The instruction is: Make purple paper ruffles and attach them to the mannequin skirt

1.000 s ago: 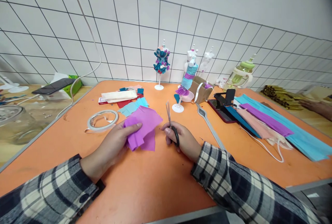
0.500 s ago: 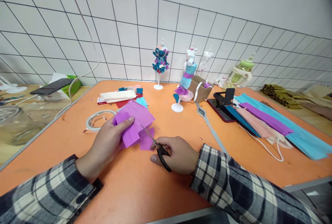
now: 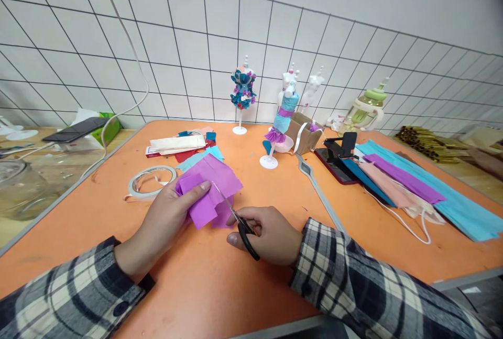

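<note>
My left hand (image 3: 168, 210) pinches a folded sheet of purple crepe paper (image 3: 220, 179), thumb on top. In my right hand (image 3: 267, 234) is a pair of scissors (image 3: 247, 235) with black handles; its narrow blades reach into the purple paper beside my left thumb. Another purple piece (image 3: 223, 216) shows under the paper, near the scissor blades. Just left of my left hand lies a roll of double-sided tape (image 3: 135, 182). Behind the paper are light blue paper scraps (image 3: 196, 158) and a cream-coloured packet (image 3: 178, 143).
Small dress forms stand at the back, one in teal flowers (image 3: 242, 90), one in a blue and purple dress (image 3: 285, 113). A brown box (image 3: 302, 132), a phone (image 3: 334, 166), coloured paper sheets (image 3: 428, 187) and a bottle (image 3: 365, 108) are to the right.
My left hand and the purple paper have shifted slightly right, the paper's far part swinging toward the right. The scissors and my right hand stay almost in place.
</note>
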{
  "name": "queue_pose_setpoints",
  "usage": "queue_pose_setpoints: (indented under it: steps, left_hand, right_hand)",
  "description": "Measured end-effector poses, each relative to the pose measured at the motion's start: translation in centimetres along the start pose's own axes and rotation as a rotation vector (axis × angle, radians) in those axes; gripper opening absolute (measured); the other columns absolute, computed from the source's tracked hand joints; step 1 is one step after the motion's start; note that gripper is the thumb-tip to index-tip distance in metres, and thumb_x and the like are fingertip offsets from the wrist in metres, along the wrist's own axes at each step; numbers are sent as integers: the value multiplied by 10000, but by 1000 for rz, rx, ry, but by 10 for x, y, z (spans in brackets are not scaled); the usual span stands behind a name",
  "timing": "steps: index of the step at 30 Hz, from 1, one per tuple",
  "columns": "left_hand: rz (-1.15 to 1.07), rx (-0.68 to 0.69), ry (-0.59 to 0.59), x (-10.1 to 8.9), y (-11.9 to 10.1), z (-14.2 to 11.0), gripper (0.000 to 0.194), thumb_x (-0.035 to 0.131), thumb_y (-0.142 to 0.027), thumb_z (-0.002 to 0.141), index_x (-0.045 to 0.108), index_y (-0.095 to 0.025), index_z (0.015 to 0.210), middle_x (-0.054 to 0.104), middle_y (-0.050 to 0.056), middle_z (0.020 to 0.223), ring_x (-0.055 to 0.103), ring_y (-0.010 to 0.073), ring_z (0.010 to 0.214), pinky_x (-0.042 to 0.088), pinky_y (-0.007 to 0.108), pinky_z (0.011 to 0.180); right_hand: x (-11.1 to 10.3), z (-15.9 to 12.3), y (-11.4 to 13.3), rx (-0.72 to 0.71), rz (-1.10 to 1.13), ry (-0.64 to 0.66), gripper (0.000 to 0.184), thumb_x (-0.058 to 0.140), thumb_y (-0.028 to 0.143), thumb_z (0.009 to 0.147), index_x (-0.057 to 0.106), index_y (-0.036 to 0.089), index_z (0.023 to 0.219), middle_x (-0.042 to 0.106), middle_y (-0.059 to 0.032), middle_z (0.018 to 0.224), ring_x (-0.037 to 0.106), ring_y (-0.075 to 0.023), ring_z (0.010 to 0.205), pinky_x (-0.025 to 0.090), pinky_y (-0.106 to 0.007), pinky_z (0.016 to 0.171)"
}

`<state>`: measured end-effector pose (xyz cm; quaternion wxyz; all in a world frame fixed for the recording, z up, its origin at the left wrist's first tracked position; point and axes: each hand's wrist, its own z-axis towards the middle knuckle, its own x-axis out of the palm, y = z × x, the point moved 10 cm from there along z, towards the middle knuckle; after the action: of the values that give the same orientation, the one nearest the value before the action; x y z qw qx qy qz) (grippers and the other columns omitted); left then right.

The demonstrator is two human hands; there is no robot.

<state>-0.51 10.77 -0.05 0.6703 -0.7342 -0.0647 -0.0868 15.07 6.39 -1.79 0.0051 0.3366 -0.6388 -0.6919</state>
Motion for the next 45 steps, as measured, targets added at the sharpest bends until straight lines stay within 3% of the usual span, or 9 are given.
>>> queue_pose_setpoints:
  steps: [12,21,31,38,45]
  left_hand:
    - [23,35,-24,-5,-1,2,407,864,-383,698,668,-185,994,725,11,797,658,184,646,543,280,602]
    - [79,38,7,1,-2,0,422,860,-412,695,680,-207,1017,744,23,826,692,209,691,551,301,621]
    - [75,43,14,-1,-2,2,433,861,-405,704,656,-203,1027,738,30,877,681,195,722,552,299,649]
    - [160,78,27,-1,-3,3,424,852,-449,707,653,-209,994,719,25,841,647,188,683,528,301,621]
    - [207,74,33,-4,0,5,453,836,-479,726,656,-193,1028,724,28,894,658,187,728,524,293,649]
  right_hand:
    - [3,-1,2,22,-15,49,221,695,415,835,687,232,960,425,67,592,373,-105,554,264,-239,527]
    - [6,0,-6,27,83,36,268,683,467,846,685,229,971,459,47,645,418,-110,583,292,-235,537]
    - [6,-1,1,16,193,49,281,692,487,841,655,211,879,391,63,600,352,-94,542,263,-234,507]
    - [12,-1,-3,67,262,86,346,717,509,807,673,195,946,432,60,601,380,-97,537,283,-233,503]
    - [13,-1,6,31,372,102,231,714,398,832,617,188,825,406,77,577,354,-74,520,275,-215,497]
